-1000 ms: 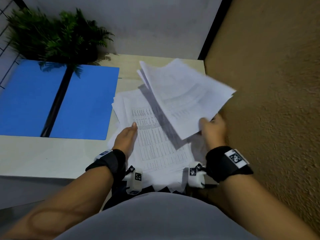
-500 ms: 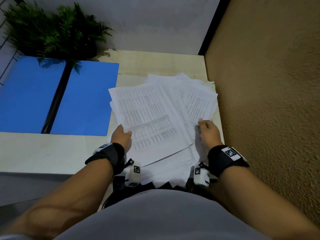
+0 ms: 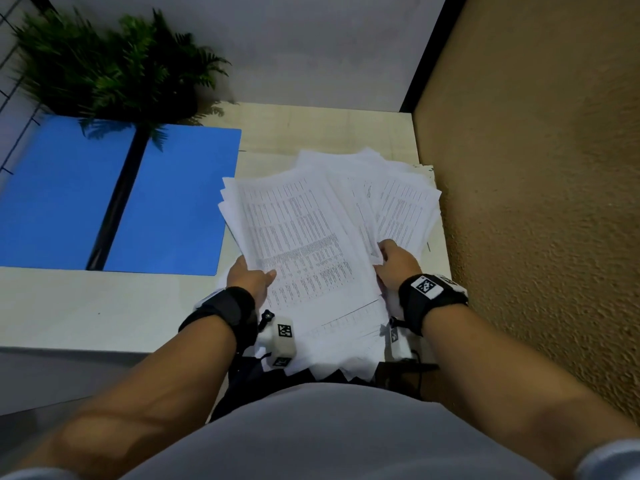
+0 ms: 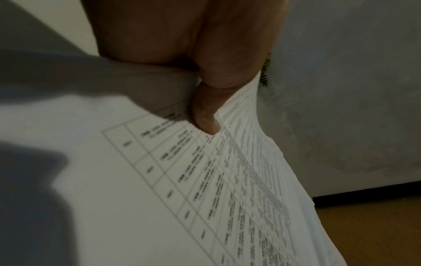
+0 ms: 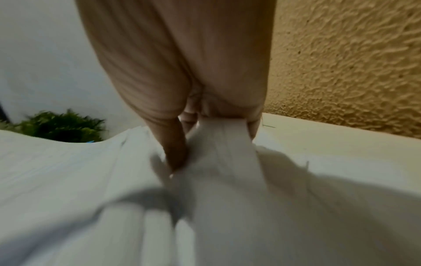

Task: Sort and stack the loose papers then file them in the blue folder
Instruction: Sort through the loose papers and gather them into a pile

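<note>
Evidently, sorting was unfinished: the papers lay fanned and unsquared at the table's right edge, gripped by the left hand and right hand. Filing remained; the folder lay open at the left, holding no papers.

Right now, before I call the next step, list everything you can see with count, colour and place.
papers: one fanned pile, count unclear, white with printed tables, right part of the table, near edge overhanging.
blue folder: one, blue with a black spine, open flat on the table left of the papers.
plant: one, green, behind the folder.
table: one, pale wood.
wall: textured tan, on the right.
left hand: grip on the pile's left edge, thumb on top.
right hand: grip on the pile's right side.
</note>
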{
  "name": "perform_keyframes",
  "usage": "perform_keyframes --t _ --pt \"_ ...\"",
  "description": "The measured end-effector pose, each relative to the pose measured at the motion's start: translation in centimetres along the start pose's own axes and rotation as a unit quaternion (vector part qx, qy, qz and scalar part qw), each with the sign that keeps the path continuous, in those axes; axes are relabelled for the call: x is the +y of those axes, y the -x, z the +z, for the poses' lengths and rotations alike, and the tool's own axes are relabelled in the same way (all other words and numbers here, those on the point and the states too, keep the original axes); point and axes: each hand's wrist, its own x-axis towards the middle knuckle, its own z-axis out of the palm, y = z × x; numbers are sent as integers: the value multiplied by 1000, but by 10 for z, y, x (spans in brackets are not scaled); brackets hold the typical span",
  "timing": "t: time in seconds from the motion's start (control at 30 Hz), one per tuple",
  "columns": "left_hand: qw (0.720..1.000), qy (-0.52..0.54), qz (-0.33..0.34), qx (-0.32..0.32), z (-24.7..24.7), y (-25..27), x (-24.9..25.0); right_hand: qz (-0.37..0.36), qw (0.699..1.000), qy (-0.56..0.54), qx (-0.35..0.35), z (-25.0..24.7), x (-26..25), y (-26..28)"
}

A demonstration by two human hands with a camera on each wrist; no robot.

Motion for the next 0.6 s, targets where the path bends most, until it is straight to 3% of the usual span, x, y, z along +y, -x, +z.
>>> perform_keyframes --t 0.1,0.23,0.3,0.4,0.47,0.53,0.6 --pt "999 51 11 3 -12 6 -1 7 1000 -14 27 -6 7 -7" --pt "990 139 9 -21 -30 -6 -15 71 975 -137 160 -15 19 0" --pt "985 168 6 -39 -34 -14 -20 121 968 -183 124 -13 28 4" --pt "989 134 -5 -57 -28 -23 -22 135 967 -213 -33 -8 35 10" --pt "992 93 -20 -81 -20 -22 -18 133 963 -217 -84 -7 35 13" --pt "994 63 -35 -82 -11 -19 -13 128 954 -266 -44 -10 28 16" --pt "999 22 -30 -39 1 -14 -5 139 927 -347 34 -11 28 13"
